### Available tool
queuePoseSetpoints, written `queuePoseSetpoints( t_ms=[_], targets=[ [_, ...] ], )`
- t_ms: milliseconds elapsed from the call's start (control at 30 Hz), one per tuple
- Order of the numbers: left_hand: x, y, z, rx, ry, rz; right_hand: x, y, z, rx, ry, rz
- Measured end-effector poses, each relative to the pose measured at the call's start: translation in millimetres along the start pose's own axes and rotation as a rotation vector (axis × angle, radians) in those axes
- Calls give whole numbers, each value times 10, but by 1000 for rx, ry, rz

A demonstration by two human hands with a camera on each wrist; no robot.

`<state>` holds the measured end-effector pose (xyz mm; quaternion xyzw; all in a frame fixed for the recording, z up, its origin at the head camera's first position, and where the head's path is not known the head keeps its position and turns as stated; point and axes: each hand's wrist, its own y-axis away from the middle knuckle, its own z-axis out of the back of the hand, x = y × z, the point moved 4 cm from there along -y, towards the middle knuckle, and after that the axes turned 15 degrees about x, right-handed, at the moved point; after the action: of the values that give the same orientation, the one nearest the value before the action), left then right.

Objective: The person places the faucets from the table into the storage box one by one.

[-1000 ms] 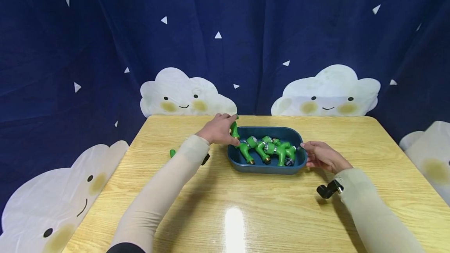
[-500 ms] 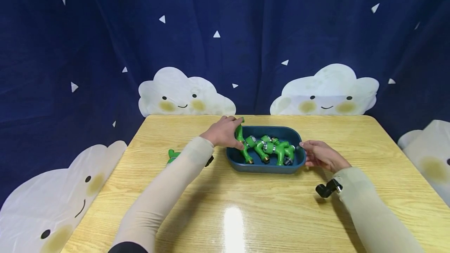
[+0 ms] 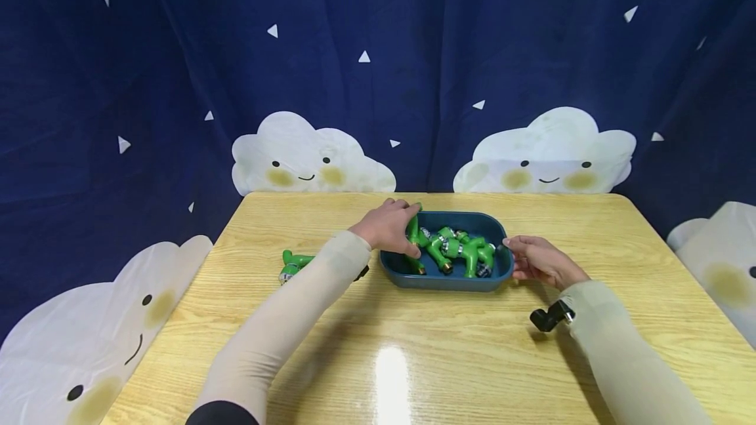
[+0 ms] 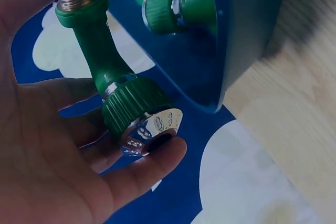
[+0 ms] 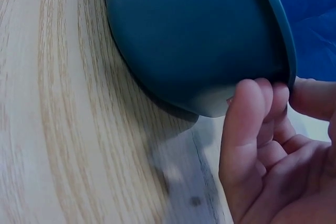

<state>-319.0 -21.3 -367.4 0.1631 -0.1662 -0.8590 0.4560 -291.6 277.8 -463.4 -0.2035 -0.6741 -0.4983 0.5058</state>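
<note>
My left hand (image 3: 386,227) holds a green pipe fitting (image 4: 100,51) over the left end of a dark blue bin (image 3: 445,284). That fitting has a brass threaded end, a ribbed green collar and a chrome end with stamped marks. In the left wrist view it lies apart from the bin's rim, between thumb and fingers. Several similar green fittings (image 3: 469,254) lie in a heap inside the bin. My right hand (image 3: 540,261) pinches the bin's right end, its thumb and fingers on opposite sides of the rim (image 5: 286,35).
Left of the bin, another green fitting (image 3: 293,266) lies on the wooden table (image 3: 472,359), partly hidden behind my left forearm. A blue curtain (image 3: 413,71) with white clouds hangs behind the table's far edge. A black wrist camera (image 3: 552,317) sits at my right wrist.
My left hand has moved right with the fitting, from the bin's left edge to over its inside. More of the fitting on the table now shows. The right hand has stayed at the rim.
</note>
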Motion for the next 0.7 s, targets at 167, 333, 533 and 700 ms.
queuePoseSetpoints(
  t_ms=[167, 333, 533, 700],
  targets=[
    [-88, -46, -33, 11, -29, -2, -11, -7, 4, 5, -1, 11],
    [-175, -103, -52, 12, -64, -10, -27, -5, -8, 20, -2, 22],
    [-282, -185, -41, 40, -104, -16, -21, -3, 1, 3, 9, 0],
    [-345, -247, -31, 65, -122, -21, -16, -3, 6, -6, 10, -16]
  ],
)
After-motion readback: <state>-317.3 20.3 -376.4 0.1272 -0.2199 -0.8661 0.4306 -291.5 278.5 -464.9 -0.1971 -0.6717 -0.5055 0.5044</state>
